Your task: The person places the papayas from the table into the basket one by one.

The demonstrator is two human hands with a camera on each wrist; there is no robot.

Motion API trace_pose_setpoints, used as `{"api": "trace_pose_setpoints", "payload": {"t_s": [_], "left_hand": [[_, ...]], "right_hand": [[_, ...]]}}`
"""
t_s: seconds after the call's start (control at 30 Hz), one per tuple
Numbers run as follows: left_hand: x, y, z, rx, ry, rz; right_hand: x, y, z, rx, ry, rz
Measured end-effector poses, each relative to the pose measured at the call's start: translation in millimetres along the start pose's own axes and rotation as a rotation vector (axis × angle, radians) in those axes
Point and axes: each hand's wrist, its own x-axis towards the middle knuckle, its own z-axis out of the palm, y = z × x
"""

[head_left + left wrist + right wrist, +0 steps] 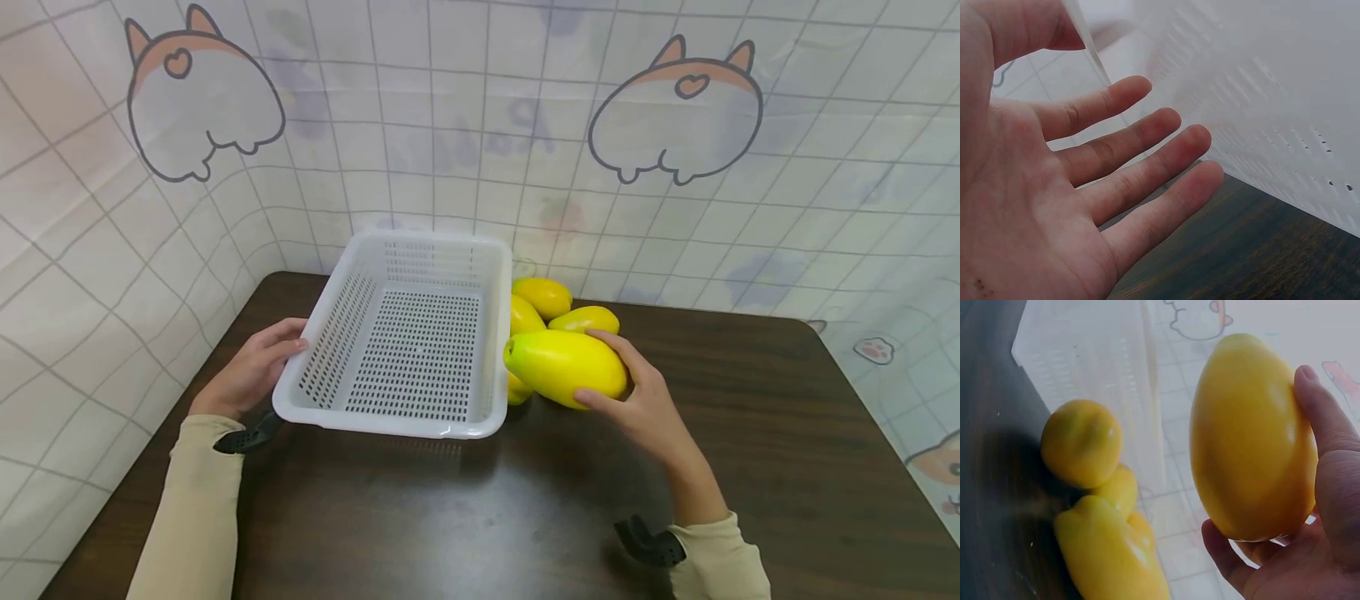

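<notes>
A large yellow papaya (pixel 564 367) with a greenish tip is gripped in my right hand (pixel 637 404), held up beside the basket's right wall. In the right wrist view the thumb lies along one side of the papaya (pixel 1250 444) and the fingertips curl under its lower end. At the left side of a white plastic basket (pixel 300 408), my left hand (pixel 251 371) holds the rim. Its thumb reaches over the rim while the other fingers (pixel 1166 194) spread along the outer wall. Nothing lies inside the basket.
Several more yellow fruits (pixel 585 319) lie on the dark wooden table (pixel 465 533), close against the basket's right side and partly hidden by it and the held papaya. A white tiled-pattern cloth (pixel 450 167) with animal drawings hangs behind and to the left.
</notes>
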Motion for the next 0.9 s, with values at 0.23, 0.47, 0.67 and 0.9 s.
{"api": "trace_pose_setpoints", "payload": {"t_s": [0.23,0.47,0.67,0.9], "left_hand": [[-0.2,5.0,-0.6,-0.015,-0.020,0.004],[-0.2,6.3,-0.8,0.004,-0.022,0.000],[-0.1,5.3,-2.0,0.002,-0.027,0.011],[1.6,2.6,-3.7,0.004,-0.031,0.015]], "right_hand": [[5.6,-6.5,2.5,0.013,-0.015,0.011],[10.8,-12.0,5.9,0.027,-0.021,0.017],[14.4,-17.1,9.4,0.041,-0.028,0.015],[18.0,-22.7,12.3,0.057,-0.036,0.016]]}}
